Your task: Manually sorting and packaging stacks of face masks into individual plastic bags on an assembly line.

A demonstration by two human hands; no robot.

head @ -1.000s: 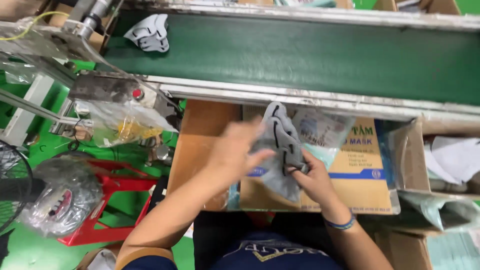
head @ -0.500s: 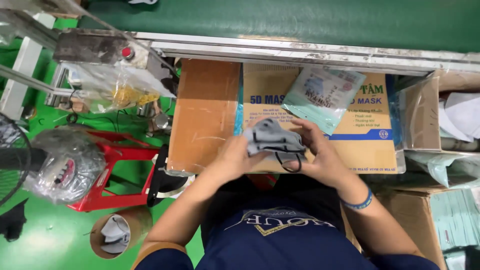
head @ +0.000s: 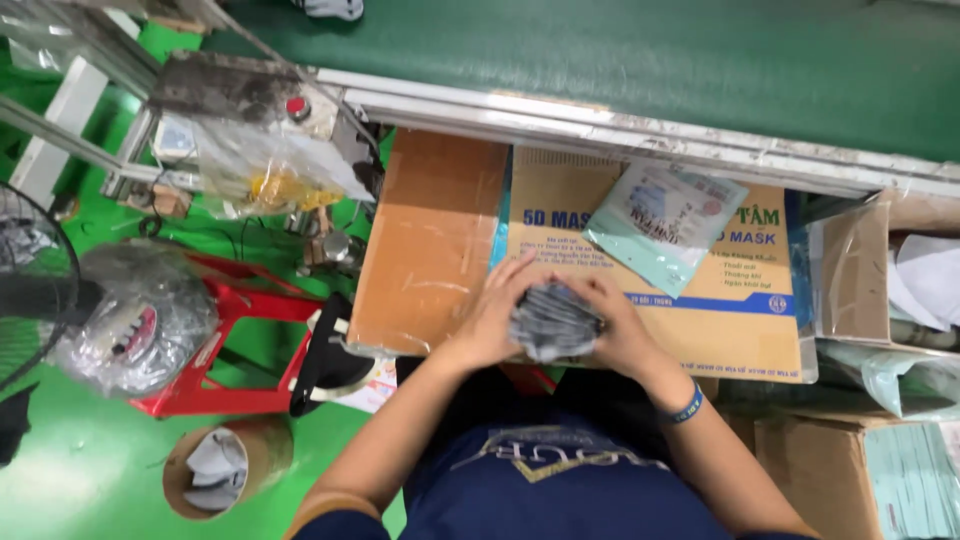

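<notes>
Centrally, both hands' fingers clamp a grey mask stack (head: 553, 320) over a tan printed carton (head: 740, 300); pale-green pouch (head: 663, 226) lies above.

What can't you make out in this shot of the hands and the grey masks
Head view:
- Grey mask stack: count hidden by left hand and right hand.
- Clear bag on red stool: contents blurred by plastic.
- Conveyor belt: cut off by the top edge.
</notes>
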